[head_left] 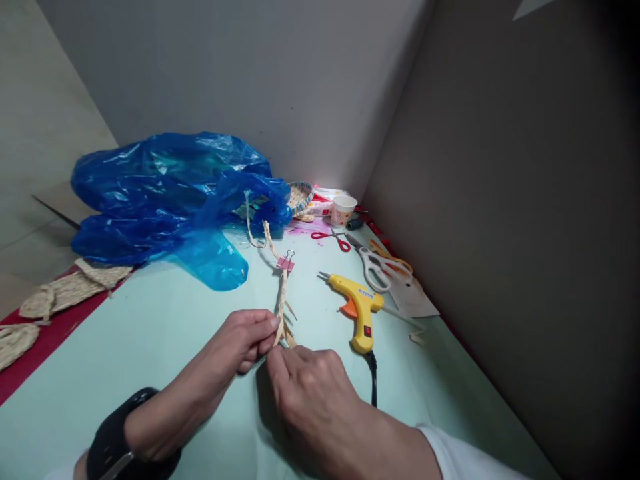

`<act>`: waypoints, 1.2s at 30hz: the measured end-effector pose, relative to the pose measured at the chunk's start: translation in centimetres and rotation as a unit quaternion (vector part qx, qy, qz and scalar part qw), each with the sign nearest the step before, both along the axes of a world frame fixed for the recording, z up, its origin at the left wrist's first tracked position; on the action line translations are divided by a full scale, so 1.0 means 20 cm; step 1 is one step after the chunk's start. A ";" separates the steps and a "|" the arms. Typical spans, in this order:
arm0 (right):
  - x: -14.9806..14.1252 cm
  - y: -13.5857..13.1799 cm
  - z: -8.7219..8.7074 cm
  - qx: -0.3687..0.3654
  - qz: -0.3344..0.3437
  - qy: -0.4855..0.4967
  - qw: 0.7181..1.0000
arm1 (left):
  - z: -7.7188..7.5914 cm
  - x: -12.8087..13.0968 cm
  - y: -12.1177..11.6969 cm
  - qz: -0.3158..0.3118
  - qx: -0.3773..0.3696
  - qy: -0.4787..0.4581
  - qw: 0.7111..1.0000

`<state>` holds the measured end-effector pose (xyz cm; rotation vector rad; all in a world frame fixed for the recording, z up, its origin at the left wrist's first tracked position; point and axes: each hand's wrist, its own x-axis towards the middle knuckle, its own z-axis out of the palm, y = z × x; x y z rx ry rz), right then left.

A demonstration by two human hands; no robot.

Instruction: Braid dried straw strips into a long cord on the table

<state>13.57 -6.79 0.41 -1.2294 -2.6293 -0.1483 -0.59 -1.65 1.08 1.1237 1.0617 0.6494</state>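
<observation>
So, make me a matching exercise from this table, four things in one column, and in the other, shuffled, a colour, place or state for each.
Column one
1. Glue gun
2. Paper cup
3. Binder clip
4. Plastic bag

Column two
A. Blue and crumpled
B. Clamped on the braided strand
C. Standing upright, behind the red-handled scissors
D. Yellow, with an orange trigger

Right pairs: 1-D, 2-C, 3-B, 4-A
</observation>
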 end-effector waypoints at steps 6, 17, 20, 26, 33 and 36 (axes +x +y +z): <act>0.04 0.02 0.06 -0.057 -0.006 0.065 0.996 | 0.01 0.00 -0.01 -0.009 0.011 0.025 1.000; 0.13 0.19 0.05 -0.435 -0.058 0.402 0.803 | 0.04 0.01 0.00 -0.065 0.047 0.036 0.996; 0.13 0.20 0.04 -0.415 -0.080 0.381 0.822 | 0.00 -0.01 0.02 -0.070 0.083 0.072 0.991; 0.15 0.23 0.06 -0.348 -0.114 0.341 0.866 | 0.00 -0.01 0.02 -0.070 0.186 0.186 0.962; 0.12 0.24 0.01 -0.346 -0.129 0.394 0.842 | 0.10 0.03 -0.04 -0.072 0.261 0.371 0.888; 0.11 0.22 0.00 -0.329 -0.143 0.395 0.846 | 0.12 0.03 -0.06 -0.082 0.283 0.413 0.862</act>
